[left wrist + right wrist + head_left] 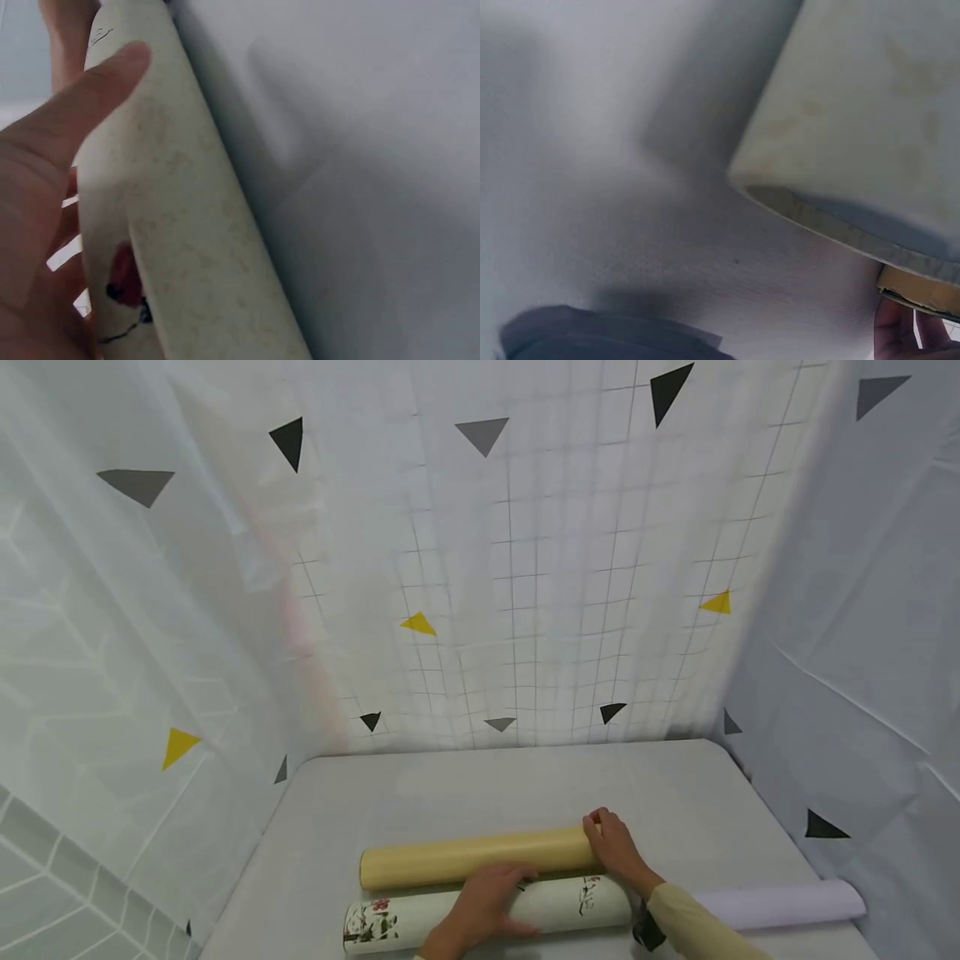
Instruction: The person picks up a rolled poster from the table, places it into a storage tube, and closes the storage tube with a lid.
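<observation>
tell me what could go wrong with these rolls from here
The purple roll reaches the right edge of the table, and the right sleeve overlaps it in the head view, so an arm movement might nudge it off. The yellow roll and flowered roll are round, so either could roll away if the right grip or left grip loosens. The flowered roll's exposed sheet edge might catch and unwind.

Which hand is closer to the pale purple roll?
The right hand. It holds the right end of the yellow roll, left of the pale purple roll. The left hand is farther left, on the flowery roll.
</observation>
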The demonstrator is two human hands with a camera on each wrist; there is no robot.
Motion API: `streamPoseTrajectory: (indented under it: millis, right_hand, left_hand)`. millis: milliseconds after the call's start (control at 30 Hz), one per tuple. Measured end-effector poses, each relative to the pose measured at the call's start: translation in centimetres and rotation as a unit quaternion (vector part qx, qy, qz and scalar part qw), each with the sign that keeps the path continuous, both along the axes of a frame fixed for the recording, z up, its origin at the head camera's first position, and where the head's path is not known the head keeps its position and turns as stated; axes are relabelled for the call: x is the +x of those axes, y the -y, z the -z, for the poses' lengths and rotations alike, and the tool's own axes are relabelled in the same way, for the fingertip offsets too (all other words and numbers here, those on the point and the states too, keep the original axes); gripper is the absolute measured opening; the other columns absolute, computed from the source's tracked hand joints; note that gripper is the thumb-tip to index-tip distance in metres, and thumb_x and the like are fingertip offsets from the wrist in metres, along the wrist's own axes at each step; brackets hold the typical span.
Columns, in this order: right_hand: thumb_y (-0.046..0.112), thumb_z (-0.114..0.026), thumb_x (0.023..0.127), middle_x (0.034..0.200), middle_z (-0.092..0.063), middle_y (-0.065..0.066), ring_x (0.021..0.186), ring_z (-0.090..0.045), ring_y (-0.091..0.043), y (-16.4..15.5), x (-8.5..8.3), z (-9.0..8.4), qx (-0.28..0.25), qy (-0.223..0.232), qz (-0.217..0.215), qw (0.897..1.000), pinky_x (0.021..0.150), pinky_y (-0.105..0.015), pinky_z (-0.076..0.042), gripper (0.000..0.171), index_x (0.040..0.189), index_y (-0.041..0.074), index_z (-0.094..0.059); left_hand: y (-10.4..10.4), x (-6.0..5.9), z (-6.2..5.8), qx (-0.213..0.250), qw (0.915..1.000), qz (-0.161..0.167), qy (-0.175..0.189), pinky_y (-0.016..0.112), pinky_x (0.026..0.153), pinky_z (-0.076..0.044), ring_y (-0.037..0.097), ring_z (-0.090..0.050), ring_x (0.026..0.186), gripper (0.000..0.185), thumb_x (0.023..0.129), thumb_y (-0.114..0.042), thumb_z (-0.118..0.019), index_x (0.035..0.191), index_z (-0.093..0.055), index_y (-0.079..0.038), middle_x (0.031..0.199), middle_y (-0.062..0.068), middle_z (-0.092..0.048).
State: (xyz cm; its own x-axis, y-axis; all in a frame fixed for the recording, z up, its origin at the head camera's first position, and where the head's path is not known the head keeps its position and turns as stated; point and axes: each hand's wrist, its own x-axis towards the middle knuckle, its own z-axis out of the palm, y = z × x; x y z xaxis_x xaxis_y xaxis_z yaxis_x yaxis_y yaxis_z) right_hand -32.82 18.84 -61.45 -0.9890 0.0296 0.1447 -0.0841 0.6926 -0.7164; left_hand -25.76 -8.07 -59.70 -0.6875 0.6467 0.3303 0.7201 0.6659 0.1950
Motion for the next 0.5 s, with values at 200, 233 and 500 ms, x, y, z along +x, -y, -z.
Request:
streamPoseTrajectory:
  millis: [200,233,500]
  right_hand:
    - [0.021,-0.044,0.107,0.109,-0.064,-0.025,0.093,-0.062,-0.031,-0.3,-0.6,-0.2,0.006,0.022,-0.008,1.0,0.086,-0.051,-0.05,0.034,0.114,-0.009,-0.06]
    - [0.022,-0.043,0.108,0.109,-0.064,-0.025,0.092,-0.061,-0.03,-0.4,-0.7,-0.3,0.005,0.03,-0.01,0.999,0.086,-0.05,-0.05,0.035,0.115,-0.009,-0.059]
    - [0.026,-0.037,0.111,0.112,-0.065,-0.02,0.095,-0.061,-0.025,-1.9,-0.2,-1.4,-0.02,0.053,-0.022,0.998,0.087,-0.043,-0.049,0.039,0.118,-0.005,-0.06]
  left_hand:
    - [-0.1,0.2,-0.2,-0.02,0.9989,-0.004,0.042,0.023,0.09,-0.054,0.007,-0.068,0.112,0.077,0.067,-0.059,-0.089,0.13,-0.062,-0.023,0.129,-0.01,-0.069]
    - [-0.1,0.2,-0.3,-0.024,0.9985,-0.006,0.048,0.023,0.089,-0.054,0.007,-0.068,0.11,0.075,0.069,-0.058,-0.089,0.13,-0.062,-0.023,0.129,-0.01,-0.069]
    - [-0.1,-0.1,0.0,-0.051,0.9951,-0.025,0.08,0.023,0.086,-0.056,0.008,-0.07,0.109,0.067,0.083,-0.062,-0.077,0.135,-0.061,-0.022,0.132,-0.009,-0.07]
